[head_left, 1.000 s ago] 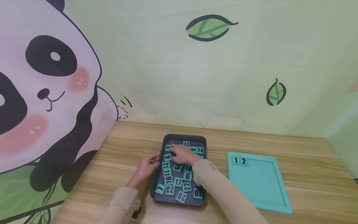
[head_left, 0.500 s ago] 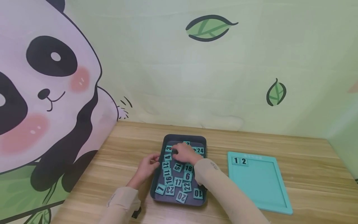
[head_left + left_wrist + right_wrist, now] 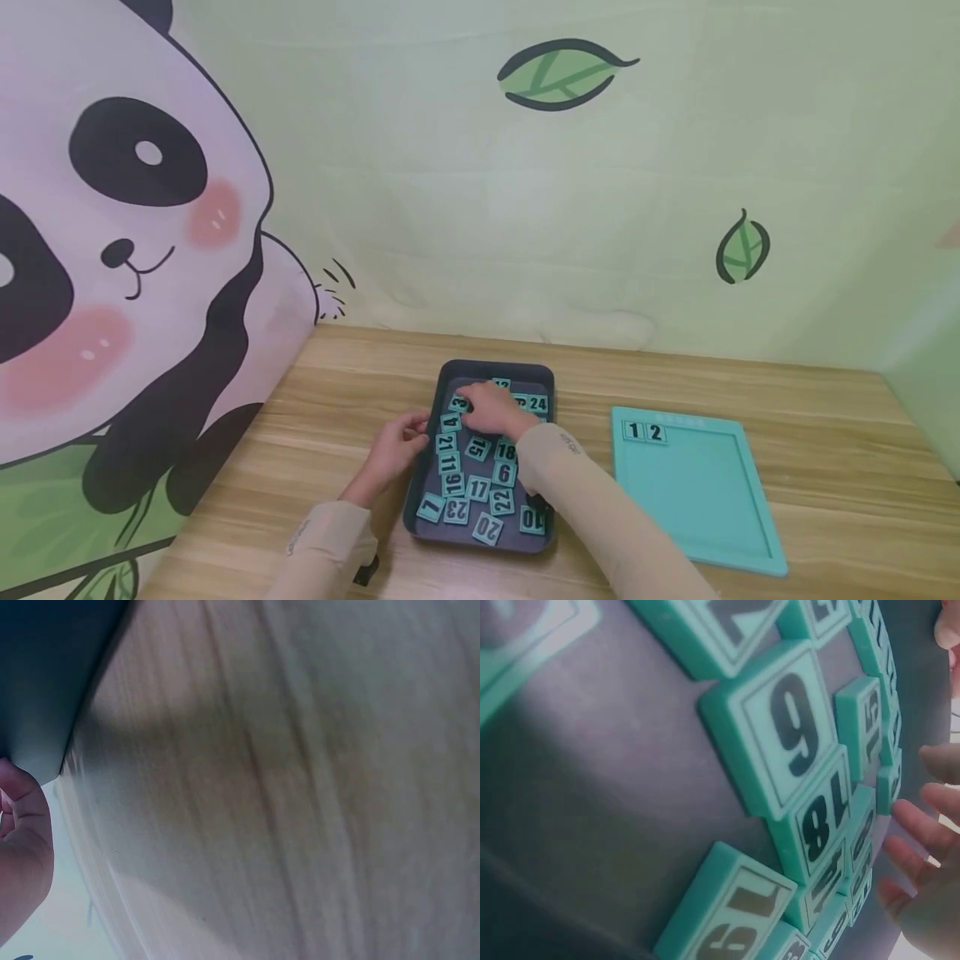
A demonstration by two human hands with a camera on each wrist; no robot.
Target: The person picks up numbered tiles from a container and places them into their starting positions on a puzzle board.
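Note:
A dark tray holds several teal number tiles, lying loose and turned various ways. My left hand is at the tray's left side, fingers curled and fingertips at the rim. In the left wrist view a finger meets the tray's outer wall. Over the tray's far left part, my right hand reaches with its fingertips right at the "3" tile. Its fingers look spread and relaxed in the right wrist view, near the tray wall. The hand hides some tiles beneath it.
To the right, a teal square board with a raised edge lies on the wooden table. Tiles "1" and "2" sit side by side in its top left corner. A printed wall rises behind the table.
The "3" tile has shifted a little right and toward me under my right fingertips. My right hand has moved only slightly; my left hand stays at the tray's edge.

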